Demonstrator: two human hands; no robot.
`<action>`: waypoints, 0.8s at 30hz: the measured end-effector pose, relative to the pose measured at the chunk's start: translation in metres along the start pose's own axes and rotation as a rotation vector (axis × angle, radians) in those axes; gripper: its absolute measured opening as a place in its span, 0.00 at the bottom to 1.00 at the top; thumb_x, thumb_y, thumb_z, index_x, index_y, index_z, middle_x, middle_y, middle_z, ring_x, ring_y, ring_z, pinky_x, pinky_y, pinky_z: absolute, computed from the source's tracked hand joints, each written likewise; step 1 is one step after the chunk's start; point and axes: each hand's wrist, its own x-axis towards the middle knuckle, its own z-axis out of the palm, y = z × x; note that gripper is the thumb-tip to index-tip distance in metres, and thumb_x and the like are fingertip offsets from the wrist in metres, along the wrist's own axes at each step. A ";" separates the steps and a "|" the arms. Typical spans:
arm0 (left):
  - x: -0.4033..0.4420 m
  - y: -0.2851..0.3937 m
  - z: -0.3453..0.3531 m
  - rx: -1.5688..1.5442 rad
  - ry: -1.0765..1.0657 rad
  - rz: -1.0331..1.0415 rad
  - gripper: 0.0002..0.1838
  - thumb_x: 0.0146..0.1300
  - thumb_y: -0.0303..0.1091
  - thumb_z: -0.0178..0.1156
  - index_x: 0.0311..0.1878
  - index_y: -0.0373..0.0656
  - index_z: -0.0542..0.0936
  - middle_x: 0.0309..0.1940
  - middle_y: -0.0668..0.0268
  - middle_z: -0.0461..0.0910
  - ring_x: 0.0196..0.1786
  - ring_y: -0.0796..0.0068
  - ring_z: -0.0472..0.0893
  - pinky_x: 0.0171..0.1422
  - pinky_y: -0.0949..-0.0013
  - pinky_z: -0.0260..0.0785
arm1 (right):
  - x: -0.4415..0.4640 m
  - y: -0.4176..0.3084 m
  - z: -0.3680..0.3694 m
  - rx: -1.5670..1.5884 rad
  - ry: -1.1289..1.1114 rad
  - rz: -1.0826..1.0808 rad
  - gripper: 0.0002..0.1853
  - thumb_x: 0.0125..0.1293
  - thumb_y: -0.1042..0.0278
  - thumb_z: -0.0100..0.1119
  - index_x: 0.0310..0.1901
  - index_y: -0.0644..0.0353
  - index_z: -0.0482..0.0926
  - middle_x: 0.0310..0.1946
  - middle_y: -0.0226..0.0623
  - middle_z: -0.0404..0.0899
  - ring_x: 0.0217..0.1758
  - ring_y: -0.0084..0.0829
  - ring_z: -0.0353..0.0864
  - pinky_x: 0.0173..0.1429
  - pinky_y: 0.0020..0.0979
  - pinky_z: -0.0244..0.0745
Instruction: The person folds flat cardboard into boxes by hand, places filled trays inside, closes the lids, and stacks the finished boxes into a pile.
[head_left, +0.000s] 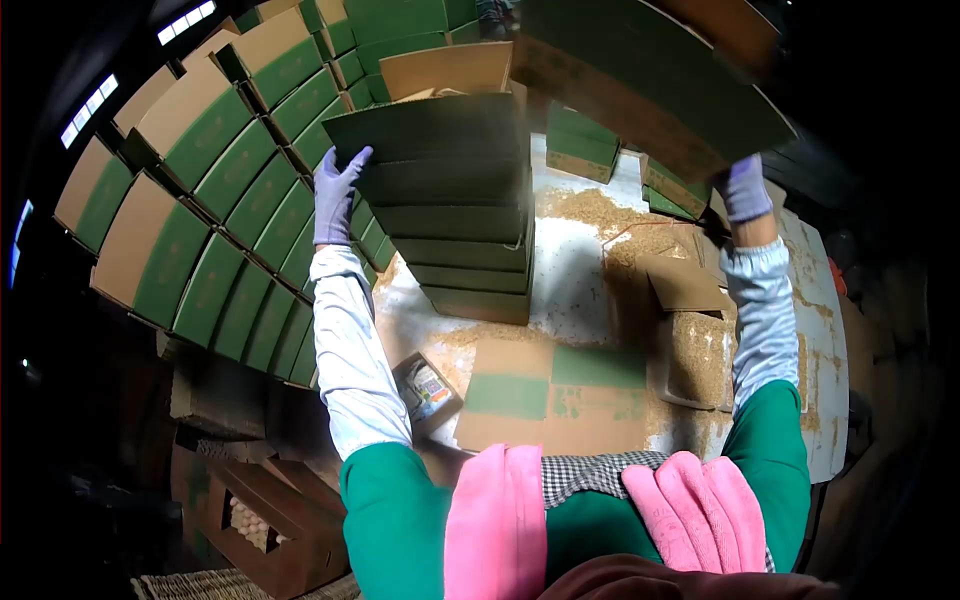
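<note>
My left hand [338, 195], in a pale purple glove, rests at the left side of the top green cardboard box [440, 130] of a tall stack, its thumb and fingers spread. That box has its flaps raised, and what lies inside is mostly hidden. On the right, my gloved right hand [747, 190] is closed on the lower corner of another green-and-brown cardboard box [650, 75]. This box is tilted and held up off the floor, beside and higher than the stack. Its far end is out of view.
Rows of green-and-brown boxes [240, 170] are piled on the left. A flattened cardboard sheet [510, 425] and a small open box [440, 415] lie near me. Brown husk-like bits [590, 207] cover parts of the white floor. An open carton [290, 510] with round, pale contents stands lower left.
</note>
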 end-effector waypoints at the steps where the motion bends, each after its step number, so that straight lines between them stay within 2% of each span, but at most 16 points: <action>1: 0.006 -0.019 -0.001 -0.066 0.000 0.009 0.26 0.61 0.39 0.72 0.57 0.32 0.77 0.49 0.62 0.83 0.49 0.75 0.80 0.59 0.71 0.70 | 0.035 0.006 0.030 -0.053 0.069 0.029 0.23 0.76 0.52 0.46 0.64 0.59 0.70 0.60 0.41 0.76 0.59 0.37 0.78 0.65 0.42 0.74; 5: 0.007 -0.031 0.012 -0.133 -0.007 0.093 0.30 0.64 0.41 0.69 0.63 0.34 0.73 0.55 0.60 0.81 0.55 0.70 0.78 0.63 0.69 0.68 | 0.126 0.089 0.187 -0.320 0.441 0.445 0.30 0.74 0.40 0.46 0.56 0.64 0.74 0.51 0.45 0.80 0.48 0.38 0.81 0.54 0.47 0.80; 6: 0.007 -0.032 0.010 -0.157 -0.072 0.130 0.35 0.64 0.44 0.69 0.67 0.33 0.68 0.59 0.57 0.77 0.60 0.66 0.76 0.68 0.66 0.64 | 0.148 0.131 0.172 -0.462 0.428 0.562 0.34 0.74 0.35 0.42 0.56 0.64 0.74 0.50 0.46 0.81 0.47 0.38 0.82 0.53 0.47 0.80; 8: 0.000 -0.025 0.014 0.099 0.127 0.085 0.39 0.64 0.46 0.68 0.70 0.33 0.64 0.67 0.51 0.69 0.68 0.61 0.69 0.73 0.63 0.58 | 0.173 0.157 0.153 -1.003 0.119 0.525 0.38 0.72 0.30 0.43 0.60 0.63 0.71 0.50 0.48 0.81 0.50 0.40 0.83 0.53 0.47 0.79; 10: -0.014 -0.027 0.011 0.305 0.233 0.128 0.39 0.65 0.45 0.67 0.71 0.32 0.63 0.71 0.48 0.63 0.71 0.58 0.66 0.76 0.61 0.55 | 0.178 0.153 0.138 -1.448 -0.089 0.472 0.37 0.70 0.36 0.52 0.66 0.62 0.68 0.52 0.51 0.80 0.50 0.42 0.84 0.52 0.44 0.79; 12: -0.052 -0.003 0.024 0.384 0.195 0.145 0.36 0.66 0.41 0.66 0.70 0.31 0.65 0.71 0.48 0.64 0.72 0.57 0.65 0.76 0.60 0.55 | 0.155 0.143 0.119 -1.782 0.079 0.368 0.30 0.73 0.42 0.51 0.61 0.63 0.71 0.48 0.55 0.80 0.47 0.46 0.82 0.48 0.42 0.77; 13: -0.093 0.005 0.031 0.377 0.149 0.087 0.34 0.66 0.39 0.66 0.68 0.31 0.67 0.69 0.49 0.66 0.71 0.58 0.67 0.75 0.61 0.57 | 0.116 0.145 0.092 -2.035 0.112 0.130 0.28 0.75 0.42 0.47 0.56 0.64 0.74 0.46 0.56 0.80 0.46 0.50 0.79 0.46 0.44 0.75; 15: -0.170 0.026 0.035 0.358 0.074 0.017 0.29 0.66 0.35 0.65 0.66 0.31 0.71 0.66 0.50 0.71 0.69 0.58 0.70 0.74 0.61 0.60 | 0.010 0.136 0.056 -2.131 -0.180 -0.227 0.29 0.70 0.48 0.58 0.62 0.64 0.74 0.50 0.53 0.80 0.48 0.40 0.83 0.51 0.37 0.78; 16: -0.221 -0.001 0.036 0.250 -0.197 -0.189 0.27 0.66 0.35 0.64 0.64 0.31 0.73 0.63 0.51 0.75 0.67 0.60 0.73 0.73 0.62 0.61 | -0.057 0.132 0.076 -1.705 0.077 0.082 0.30 0.69 0.46 0.59 0.61 0.64 0.75 0.50 0.51 0.81 0.51 0.39 0.82 0.55 0.36 0.76; 17: -0.274 -0.028 0.036 0.242 -0.546 -0.451 0.36 0.62 0.39 0.68 0.69 0.31 0.68 0.69 0.49 0.69 0.72 0.59 0.68 0.76 0.61 0.57 | -0.130 0.133 0.104 -1.250 0.310 0.315 0.31 0.67 0.44 0.61 0.61 0.64 0.77 0.50 0.49 0.81 0.54 0.39 0.81 0.60 0.36 0.74; 18: -0.325 -0.053 0.040 0.418 -0.859 -0.424 0.50 0.55 0.47 0.72 0.74 0.33 0.59 0.75 0.43 0.56 0.78 0.48 0.57 0.79 0.55 0.50 | -0.207 0.140 0.096 -1.217 0.222 0.734 0.36 0.66 0.42 0.61 0.67 0.60 0.72 0.58 0.49 0.77 0.62 0.44 0.76 0.66 0.40 0.70; 19: -0.389 -0.084 0.038 0.800 -1.127 -0.415 0.59 0.49 0.52 0.75 0.77 0.37 0.53 0.77 0.38 0.45 0.79 0.36 0.46 0.80 0.46 0.43 | -0.299 0.154 0.085 -1.360 0.072 1.123 0.49 0.60 0.34 0.63 0.73 0.63 0.62 0.67 0.56 0.66 0.71 0.53 0.64 0.73 0.45 0.61; 20: -0.426 -0.086 0.047 0.958 -1.238 -0.433 0.59 0.48 0.52 0.75 0.77 0.38 0.53 0.77 0.36 0.45 0.78 0.32 0.45 0.80 0.42 0.42 | -0.368 0.160 0.094 -1.456 -0.039 1.365 0.62 0.52 0.27 0.65 0.75 0.70 0.52 0.71 0.65 0.54 0.74 0.62 0.54 0.75 0.49 0.56; 21: -0.454 -0.088 0.052 1.124 -1.356 -0.432 0.60 0.47 0.53 0.75 0.77 0.39 0.53 0.76 0.35 0.44 0.77 0.29 0.45 0.79 0.38 0.41 | -0.414 0.159 0.109 -1.576 -0.115 1.552 0.68 0.45 0.28 0.70 0.73 0.77 0.50 0.70 0.72 0.53 0.73 0.66 0.53 0.75 0.49 0.56; 23: -0.499 -0.128 0.040 1.106 -1.079 -0.237 0.58 0.47 0.53 0.74 0.77 0.39 0.54 0.76 0.37 0.47 0.77 0.30 0.47 0.78 0.36 0.41 | -0.519 0.186 0.114 -1.670 0.066 1.263 0.70 0.40 0.31 0.74 0.73 0.77 0.50 0.69 0.71 0.54 0.73 0.67 0.53 0.74 0.52 0.56; 24: -0.502 -0.136 0.033 1.014 -1.026 -0.198 0.56 0.48 0.52 0.73 0.77 0.40 0.55 0.75 0.38 0.49 0.76 0.30 0.48 0.78 0.35 0.42 | -0.531 0.188 0.117 -1.566 0.199 1.095 0.71 0.38 0.34 0.77 0.73 0.76 0.49 0.71 0.71 0.51 0.74 0.68 0.51 0.76 0.54 0.53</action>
